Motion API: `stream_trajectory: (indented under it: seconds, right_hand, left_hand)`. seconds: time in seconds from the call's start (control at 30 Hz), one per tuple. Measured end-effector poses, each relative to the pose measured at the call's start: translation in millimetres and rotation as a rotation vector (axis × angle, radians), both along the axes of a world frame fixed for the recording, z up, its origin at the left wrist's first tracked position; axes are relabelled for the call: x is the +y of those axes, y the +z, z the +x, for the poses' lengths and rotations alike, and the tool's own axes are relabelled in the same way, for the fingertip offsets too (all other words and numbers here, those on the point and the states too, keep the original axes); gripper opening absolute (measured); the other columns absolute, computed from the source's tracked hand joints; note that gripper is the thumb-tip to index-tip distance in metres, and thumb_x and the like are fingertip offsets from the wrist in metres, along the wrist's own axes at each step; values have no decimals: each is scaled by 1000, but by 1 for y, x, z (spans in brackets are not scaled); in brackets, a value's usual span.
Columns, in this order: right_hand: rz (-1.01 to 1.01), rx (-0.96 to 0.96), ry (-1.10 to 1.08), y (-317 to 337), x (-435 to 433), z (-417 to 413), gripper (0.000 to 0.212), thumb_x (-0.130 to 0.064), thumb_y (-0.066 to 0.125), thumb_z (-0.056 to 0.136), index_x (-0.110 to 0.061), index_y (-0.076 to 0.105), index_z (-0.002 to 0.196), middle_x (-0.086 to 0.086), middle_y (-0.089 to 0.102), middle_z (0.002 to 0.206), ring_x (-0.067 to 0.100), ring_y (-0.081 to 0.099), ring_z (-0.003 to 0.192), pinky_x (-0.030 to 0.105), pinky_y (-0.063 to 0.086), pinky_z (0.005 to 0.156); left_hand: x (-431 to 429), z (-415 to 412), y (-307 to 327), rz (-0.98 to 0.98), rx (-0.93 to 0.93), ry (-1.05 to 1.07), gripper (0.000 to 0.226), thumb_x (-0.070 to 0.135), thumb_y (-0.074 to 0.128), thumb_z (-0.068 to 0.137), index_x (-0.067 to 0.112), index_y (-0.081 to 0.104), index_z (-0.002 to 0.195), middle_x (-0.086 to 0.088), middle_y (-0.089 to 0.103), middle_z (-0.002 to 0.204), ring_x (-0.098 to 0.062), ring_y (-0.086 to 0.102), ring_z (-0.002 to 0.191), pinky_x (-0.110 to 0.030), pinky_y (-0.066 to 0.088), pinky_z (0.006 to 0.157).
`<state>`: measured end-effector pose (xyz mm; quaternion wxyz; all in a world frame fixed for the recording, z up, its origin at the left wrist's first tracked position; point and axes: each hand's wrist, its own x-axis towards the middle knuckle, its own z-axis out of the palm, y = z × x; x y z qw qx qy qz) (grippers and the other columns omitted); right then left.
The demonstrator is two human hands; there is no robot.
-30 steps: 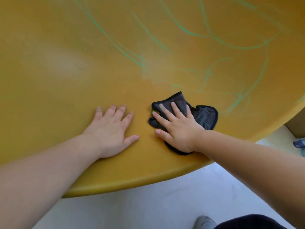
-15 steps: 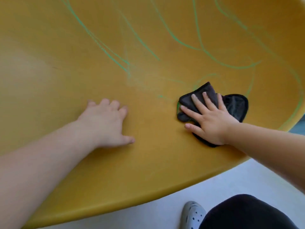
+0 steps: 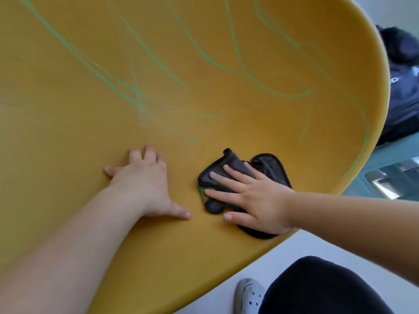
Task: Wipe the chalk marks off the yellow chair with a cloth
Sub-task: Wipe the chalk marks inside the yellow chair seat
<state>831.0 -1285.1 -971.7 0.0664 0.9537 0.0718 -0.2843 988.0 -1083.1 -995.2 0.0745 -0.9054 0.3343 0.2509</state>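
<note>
The yellow chair [image 3: 79, 123] fills most of the view, its curved seat crossed by green chalk marks [image 3: 127, 96]. A dark grey cloth [image 3: 269, 165], crumpled and stained green at its left edge, lies near the chair's front rim. My right hand [image 3: 254, 198] presses flat on the cloth with straight, spread fingers. My left hand [image 3: 147, 184] rests flat on the bare seat just left of the cloth, its thumb pointing toward the right hand.
The chair's rim [image 3: 353, 177] curves down the right side. Beyond it lie a dark bag [image 3: 403, 87] and a shiny metal piece [image 3: 392, 180] on the floor. A grey clog [image 3: 248, 295] and a dark trouser leg [image 3: 322, 288] are below the front edge.
The view has shifted left and closer, showing more of the chair's right rim. My right hand and the cloth have slid back toward the front edge, and a short stretch of chalk there is gone.
</note>
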Motion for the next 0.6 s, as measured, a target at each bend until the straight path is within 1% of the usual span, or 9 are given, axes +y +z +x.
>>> stream_trajectory:
  seconds: [0.07,0.13,0.17,0.23,0.33,0.4,0.47,0.53,0.6]
  right_hand:
    - [-149,-32,-55,18,-43,-2,65,-77,-6,90,-59,-13,152,-17,-23,166,22,-29,152,55,-19,121]
    - [-359,-154,-157,31,-84,18,71,-79,-10,86,-57,-10,154,-10,-15,170,29,-21,155,61,-15,120]
    - [-444,-212,-203,34,-97,32,72,-79,-10,87,-55,-9,155,-6,-14,170,32,-19,155,63,-15,119]
    - [-512,-302,-315,25,-102,62,74,-80,-7,89,-50,-7,157,-1,-15,170,36,-20,154,67,-16,117]
    - [-406,-375,-471,-5,-69,93,81,-79,-2,90,-39,-7,161,1,-18,169,37,-22,153,68,-15,116]
    - [-279,-342,-467,-23,-36,96,83,-79,2,91,-35,-8,161,0,-19,169,34,-22,154,66,-13,119]
    - [-157,-266,-389,-30,-4,82,82,-79,5,92,-36,-8,161,-2,-18,170,30,-21,155,62,-11,121]
    - [-39,-167,-262,-24,20,49,81,-78,6,91,-39,-9,160,-7,-19,169,26,-22,154,58,-11,122]
    - [23,-38,-137,-8,31,8,75,-78,6,92,-45,-12,158,-11,-23,167,21,-26,153,52,-17,122]
  left_hand:
    - [0,0,1,1,9,13,158,99,59,40,13,0,159,-4,-7,165,-35,8,148,-73,33,105]
    - [0,-1,1,-4,8,22,158,98,60,40,13,-1,159,-4,-7,165,-35,7,148,-73,32,106]
    - [0,-2,1,-6,9,24,158,98,60,40,13,-1,159,-4,-7,165,-35,7,148,-73,32,106]
    - [-1,-2,2,-15,11,23,158,97,62,39,13,1,159,-4,-5,165,-35,8,147,-74,32,106]
    - [0,-1,4,-22,5,11,157,97,62,39,14,4,159,-4,-2,164,-35,12,146,-73,33,106]
    - [2,1,5,-25,-5,-4,154,97,61,40,15,7,158,-4,2,164,-34,14,145,-70,36,105]
    - [5,4,5,-41,-11,-8,152,97,62,40,18,10,159,-2,7,162,-31,15,145,-64,40,105]
    - [7,7,5,-57,-11,-2,151,97,61,37,20,14,158,0,11,160,-29,17,144,-59,42,105]
    - [6,7,5,-67,-15,19,150,99,58,35,22,18,157,1,15,159,-29,20,143,-58,41,106]
